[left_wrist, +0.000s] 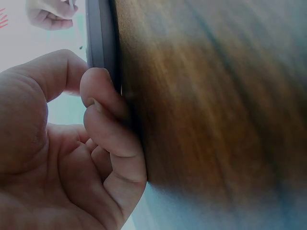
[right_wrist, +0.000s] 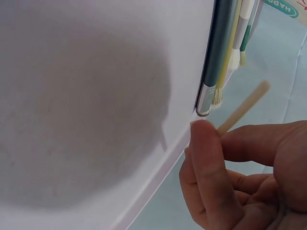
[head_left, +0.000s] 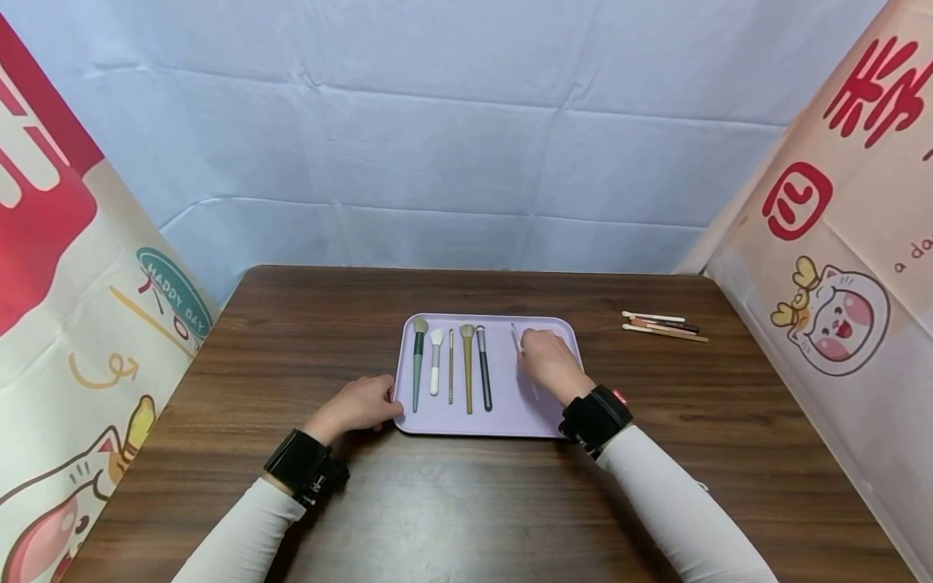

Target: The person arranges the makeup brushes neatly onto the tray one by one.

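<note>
A lilac tray (head_left: 513, 409) lies on the table. My left hand (head_left: 360, 402) grips its left edge near the front corner; the left wrist view shows curled fingers (left_wrist: 117, 139) against the rim. Over the tray's right part, my right hand (head_left: 548, 360) pinches a slim makeup brush (head_left: 515, 336) between thumb and fingers. Its pale handle (right_wrist: 247, 105) shows in the right wrist view, while its other end is hidden by the fingers. Lined up on the tray's left half are a green brush (head_left: 418, 368), a white-handled brush (head_left: 435, 368), a thin brush (head_left: 450, 368), an olive brush (head_left: 468, 368) and a dark brush (head_left: 484, 368).
Several thin brushes (head_left: 663, 318) lie in a loose pile on the table's right side. The brown wooden table (head_left: 466, 502) is bordered by a pale blue cloth (head_left: 437, 162) behind and printed cloths at both sides.
</note>
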Tool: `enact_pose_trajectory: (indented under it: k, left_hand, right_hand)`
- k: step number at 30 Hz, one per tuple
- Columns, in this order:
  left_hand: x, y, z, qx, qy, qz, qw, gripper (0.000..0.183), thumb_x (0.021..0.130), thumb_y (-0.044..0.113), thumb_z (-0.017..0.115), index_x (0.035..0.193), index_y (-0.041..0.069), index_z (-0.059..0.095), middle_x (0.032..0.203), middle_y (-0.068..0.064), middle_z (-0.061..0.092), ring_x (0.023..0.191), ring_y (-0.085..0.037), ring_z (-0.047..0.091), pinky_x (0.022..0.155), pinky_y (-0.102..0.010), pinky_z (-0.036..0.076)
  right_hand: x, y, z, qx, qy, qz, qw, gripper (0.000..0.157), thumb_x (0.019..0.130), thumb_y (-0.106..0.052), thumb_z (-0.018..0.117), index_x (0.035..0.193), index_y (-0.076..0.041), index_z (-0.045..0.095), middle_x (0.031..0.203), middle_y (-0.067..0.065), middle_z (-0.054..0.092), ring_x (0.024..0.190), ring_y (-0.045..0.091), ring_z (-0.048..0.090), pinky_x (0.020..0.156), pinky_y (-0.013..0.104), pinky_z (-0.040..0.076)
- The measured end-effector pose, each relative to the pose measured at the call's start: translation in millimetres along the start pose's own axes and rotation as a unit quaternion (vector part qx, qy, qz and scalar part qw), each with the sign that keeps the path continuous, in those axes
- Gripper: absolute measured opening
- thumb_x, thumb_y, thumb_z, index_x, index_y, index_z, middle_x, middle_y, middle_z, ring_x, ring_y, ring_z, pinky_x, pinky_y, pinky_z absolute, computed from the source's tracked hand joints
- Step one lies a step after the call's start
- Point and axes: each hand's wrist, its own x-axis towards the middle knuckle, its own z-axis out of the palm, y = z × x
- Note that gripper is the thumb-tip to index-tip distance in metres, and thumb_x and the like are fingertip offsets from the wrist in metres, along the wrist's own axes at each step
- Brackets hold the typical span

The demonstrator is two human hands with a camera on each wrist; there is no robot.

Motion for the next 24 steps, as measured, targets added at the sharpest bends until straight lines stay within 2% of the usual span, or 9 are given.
enact_pose_trajectory:
  k: [7,15,24]
  left_hand:
    - [-1.2,0.6,0.1,-0.002,-0.001,0.0,1.0,0.012,0.086,0.018,0.065,0.083,0.011,0.056,0.06,-0.001,0.061,0.053,-0.014,0.059,0.06,-0.029,0.044]
    - [-0.4,0.2,0.1,0.0,0.001,0.0,1.0,0.012,0.086,0.017,0.065,0.082,0.011,0.056,0.059,-0.001,0.061,0.052,-0.014,0.059,0.06,-0.029,0.044]
    - [-0.3,-0.3,0.4,0.0,0.001,0.001,1.0,0.012,0.086,0.018,0.066,0.083,0.011,0.056,0.061,-0.001,0.061,0.053,-0.014,0.059,0.06,-0.029,0.044]
  right_hand:
    - [1.9,-5.7,4.5,0.0,0.002,-0.003,1.0,0.013,0.092,-0.008,0.06,0.083,0.001,0.06,0.081,0.019,0.066,0.067,0.027,0.06,0.064,0.043,0.051]
    - [5.2,-13.7,8.1,0.001,-0.012,0.003,1.0,0.011,0.093,-0.009,0.059,0.087,0.001,0.062,0.088,0.021,0.069,0.071,0.028,0.062,0.067,0.044,0.051]
    - [8.0,-19.2,12.4,-0.006,-0.022,0.008,1.0,0.01,0.093,-0.007,0.058,0.088,0.001,0.062,0.085,0.019,0.068,0.071,0.027,0.062,0.068,0.043,0.053]
